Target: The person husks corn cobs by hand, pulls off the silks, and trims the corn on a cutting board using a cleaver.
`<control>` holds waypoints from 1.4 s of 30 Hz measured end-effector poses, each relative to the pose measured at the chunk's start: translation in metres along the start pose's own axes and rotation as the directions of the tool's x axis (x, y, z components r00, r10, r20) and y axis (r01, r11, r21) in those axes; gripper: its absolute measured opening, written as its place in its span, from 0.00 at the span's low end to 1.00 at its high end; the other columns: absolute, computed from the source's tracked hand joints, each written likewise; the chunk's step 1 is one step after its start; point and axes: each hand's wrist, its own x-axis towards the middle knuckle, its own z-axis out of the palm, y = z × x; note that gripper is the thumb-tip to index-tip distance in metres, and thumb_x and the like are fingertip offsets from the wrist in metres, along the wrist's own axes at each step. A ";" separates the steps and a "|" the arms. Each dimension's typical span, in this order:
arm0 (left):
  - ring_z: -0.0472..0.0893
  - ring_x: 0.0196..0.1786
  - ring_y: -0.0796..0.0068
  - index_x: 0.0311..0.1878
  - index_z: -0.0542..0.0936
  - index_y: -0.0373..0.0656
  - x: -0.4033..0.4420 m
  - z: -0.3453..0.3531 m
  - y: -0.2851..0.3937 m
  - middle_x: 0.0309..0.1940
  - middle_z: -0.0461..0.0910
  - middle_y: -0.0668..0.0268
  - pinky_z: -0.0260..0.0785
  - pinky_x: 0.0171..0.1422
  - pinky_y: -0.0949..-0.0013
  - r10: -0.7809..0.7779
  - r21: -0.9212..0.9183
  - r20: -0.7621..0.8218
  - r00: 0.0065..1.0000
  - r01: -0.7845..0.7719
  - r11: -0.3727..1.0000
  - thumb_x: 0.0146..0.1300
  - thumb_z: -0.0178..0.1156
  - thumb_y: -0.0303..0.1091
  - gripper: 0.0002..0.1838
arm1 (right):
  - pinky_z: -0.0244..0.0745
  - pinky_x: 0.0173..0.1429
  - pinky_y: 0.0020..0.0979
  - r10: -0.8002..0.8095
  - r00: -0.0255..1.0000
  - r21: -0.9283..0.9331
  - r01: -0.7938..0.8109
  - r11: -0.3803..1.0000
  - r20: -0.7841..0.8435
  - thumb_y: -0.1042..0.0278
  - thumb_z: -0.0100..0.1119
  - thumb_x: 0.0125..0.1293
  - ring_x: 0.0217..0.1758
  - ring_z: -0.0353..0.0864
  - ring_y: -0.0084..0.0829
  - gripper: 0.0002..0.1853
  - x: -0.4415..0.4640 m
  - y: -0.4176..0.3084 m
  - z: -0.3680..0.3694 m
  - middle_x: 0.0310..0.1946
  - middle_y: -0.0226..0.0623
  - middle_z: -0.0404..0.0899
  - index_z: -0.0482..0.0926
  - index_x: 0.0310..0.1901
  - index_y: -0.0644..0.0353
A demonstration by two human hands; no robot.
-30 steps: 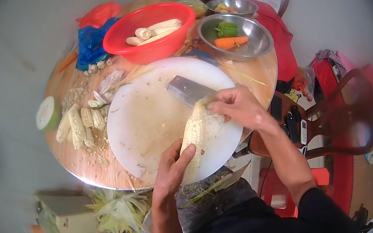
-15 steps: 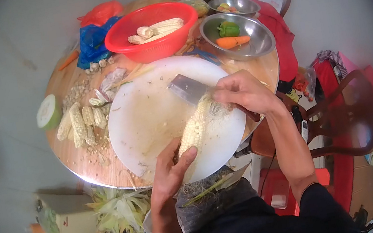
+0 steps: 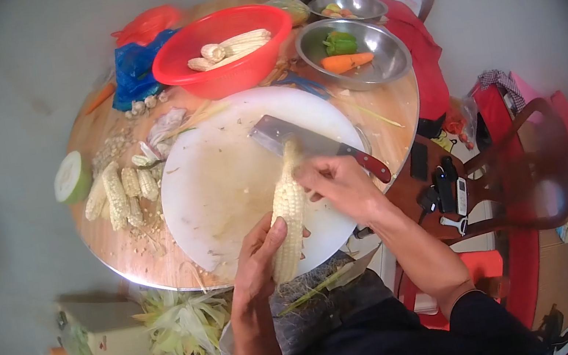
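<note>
My left hand (image 3: 258, 256) is wrapped round the lower part of a pale corn cob (image 3: 288, 210), which points up and away over the near edge of the round white cutting board (image 3: 214, 181). Fingers bent, my right hand (image 3: 333, 183) pinches at the cob's upper right side; what lies between the fingertips is too small to make out. Beyond it a cleaver (image 3: 292, 135) lies flat on the board, its dark red handle toward the right edge. The cob's tip overlaps the blade in view.
A red basin (image 3: 230, 74) holds several cobs. Right of it, a steel bowl (image 3: 387, 57) has a carrot and green pepper. More cobs (image 3: 116, 196), a cut gourd (image 3: 71, 177) and garlic lie at the left. Husks (image 3: 184, 323) are below the table, a wooden chair (image 3: 535, 167) at the right.
My right hand has moved left and down from the cob's silky tip to its side. The cleaver's handle has come into view. The cob is more upright, and the silk strands no longer show.
</note>
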 end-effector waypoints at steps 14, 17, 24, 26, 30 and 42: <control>0.81 0.42 0.78 0.64 0.77 0.35 -0.002 0.000 -0.004 0.45 0.85 0.62 0.77 0.47 0.73 0.008 -0.091 0.014 1.000 -0.007 0.996 0.77 0.56 0.52 0.28 | 0.79 0.45 0.24 0.060 0.976 0.471 0.047 0.881 -0.209 0.63 0.69 0.70 0.38 0.82 0.19 0.15 -0.005 0.005 0.025 0.38 0.33 0.87 0.88 0.44 0.71; 0.82 0.40 0.77 0.61 0.78 0.34 -0.001 0.002 -0.007 0.44 0.85 0.60 0.77 0.46 0.72 0.042 -0.119 -0.002 0.999 -0.041 0.992 0.78 0.56 0.51 0.27 | 0.74 0.42 0.21 -0.062 0.962 0.307 0.145 0.940 -0.265 0.66 0.67 0.71 0.36 0.78 0.15 0.13 0.000 0.026 0.023 0.36 0.30 0.86 0.88 0.43 0.70; 0.83 0.37 0.73 0.57 0.79 0.32 0.001 0.000 -0.014 0.42 0.85 0.57 0.78 0.44 0.69 0.055 -0.158 -0.063 0.996 -0.065 0.985 0.78 0.53 0.53 0.28 | 0.70 0.40 0.19 -0.051 0.929 0.351 0.188 0.917 -0.366 0.69 0.64 0.72 0.36 0.75 0.13 0.10 -0.023 0.026 0.029 0.32 0.24 0.84 0.87 0.43 0.69; 0.83 0.36 0.69 0.56 0.78 0.32 0.001 -0.004 -0.012 0.42 0.85 0.54 0.79 0.43 0.68 0.098 -0.275 -0.176 0.979 -0.145 0.951 0.77 0.51 0.55 0.29 | 0.72 0.39 0.19 -0.044 0.954 0.450 0.180 0.875 -0.296 0.71 0.63 0.73 0.37 0.77 0.12 0.09 -0.033 0.020 0.021 0.32 0.25 0.84 0.87 0.42 0.68; 0.83 0.35 0.67 0.60 0.75 0.33 0.007 -0.003 -0.010 0.41 0.84 0.51 0.79 0.41 0.64 0.055 -0.286 -0.177 0.983 -0.105 0.952 0.77 0.49 0.56 0.30 | 0.74 0.38 0.20 -0.045 0.964 0.520 0.181 0.835 -0.263 0.73 0.61 0.74 0.35 0.78 0.14 0.07 -0.030 0.029 0.018 0.32 0.27 0.84 0.86 0.43 0.66; 0.81 0.38 0.64 0.64 0.73 0.34 0.017 -0.015 -0.008 0.41 0.81 0.54 0.79 0.38 0.62 0.021 -0.502 -0.180 0.983 -0.110 0.858 0.83 0.39 0.56 0.31 | 0.83 0.43 0.30 0.069 0.920 0.722 0.253 0.644 -0.385 0.68 0.58 0.78 0.28 0.77 0.18 0.07 -0.017 0.006 -0.022 0.28 0.27 0.77 0.79 0.41 0.61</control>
